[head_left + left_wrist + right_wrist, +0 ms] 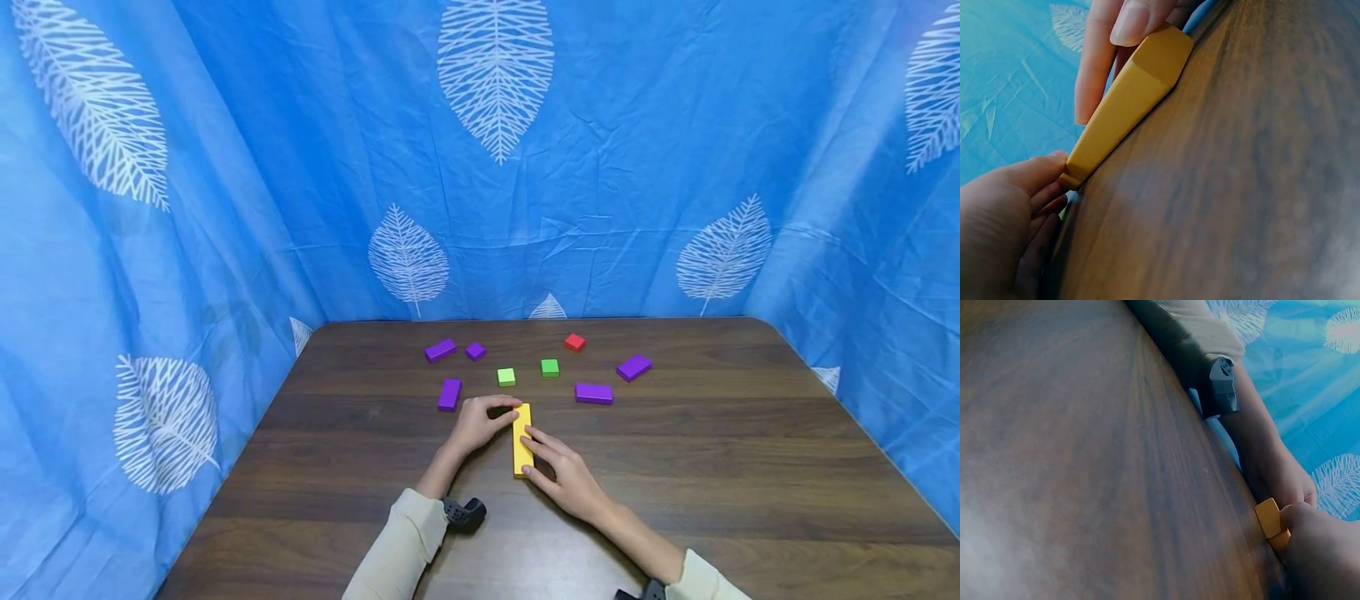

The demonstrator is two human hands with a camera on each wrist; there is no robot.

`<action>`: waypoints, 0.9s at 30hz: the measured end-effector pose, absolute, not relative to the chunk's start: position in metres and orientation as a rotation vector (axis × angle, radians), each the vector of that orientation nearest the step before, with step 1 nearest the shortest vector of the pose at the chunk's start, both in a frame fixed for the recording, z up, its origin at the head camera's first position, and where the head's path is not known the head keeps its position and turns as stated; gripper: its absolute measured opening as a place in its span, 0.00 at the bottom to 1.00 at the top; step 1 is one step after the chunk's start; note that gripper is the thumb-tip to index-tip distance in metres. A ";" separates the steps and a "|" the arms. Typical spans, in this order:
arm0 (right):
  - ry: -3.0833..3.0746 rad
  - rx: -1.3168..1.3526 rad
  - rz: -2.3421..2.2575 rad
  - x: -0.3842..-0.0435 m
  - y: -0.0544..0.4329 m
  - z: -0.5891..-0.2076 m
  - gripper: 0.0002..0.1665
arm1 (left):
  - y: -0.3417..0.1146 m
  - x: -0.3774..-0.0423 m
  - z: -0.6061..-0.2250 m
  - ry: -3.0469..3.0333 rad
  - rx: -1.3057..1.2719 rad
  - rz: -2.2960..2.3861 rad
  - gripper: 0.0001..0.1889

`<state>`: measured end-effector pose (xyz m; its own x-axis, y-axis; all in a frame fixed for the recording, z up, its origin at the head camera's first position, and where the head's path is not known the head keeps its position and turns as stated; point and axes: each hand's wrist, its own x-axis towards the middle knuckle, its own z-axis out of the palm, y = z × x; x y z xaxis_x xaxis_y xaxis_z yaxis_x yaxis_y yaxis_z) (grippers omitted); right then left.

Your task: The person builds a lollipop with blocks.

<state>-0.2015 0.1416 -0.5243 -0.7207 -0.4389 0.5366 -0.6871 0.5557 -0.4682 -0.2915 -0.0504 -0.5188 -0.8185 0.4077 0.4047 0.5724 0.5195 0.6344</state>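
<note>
A long yellow block (pixel 522 442) lies on the dark wooden table, its length running away from the person. At its far end my left hand (pixel 477 423) holds it between thumb and fingertips. The right hand (pixel 564 479) grips the block from the right, thumb near the close end and fingertips over the upper surface. In the left wrist view the yellow block (pixel 1119 112) reaches from the left hand (pixel 997 212) up to the fingers of the right hand (pixel 1100 50). Most of the block is hidden behind the right hand (pixel 1329 562) in the right wrist view.
Beyond the hands are a light green block (pixel 506 377), a green block (pixel 550 367) and a red block (pixel 575 342). Several purple blocks stand to both sides, one (pixel 449 395) near the left hand and another (pixel 594 393) farther right. A blue curtain (pixel 600 167) surrounds the table.
</note>
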 end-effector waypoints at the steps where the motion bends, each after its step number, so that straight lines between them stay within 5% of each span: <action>1: -2.435 0.922 0.960 -0.201 0.142 -0.524 0.25 | -0.051 -0.291 -0.519 -2.555 -0.838 -1.184 0.12; 27: -2.438 0.909 0.991 -0.202 0.141 -0.525 0.25 | -0.053 -0.291 -0.516 -2.605 -0.823 -1.219 0.11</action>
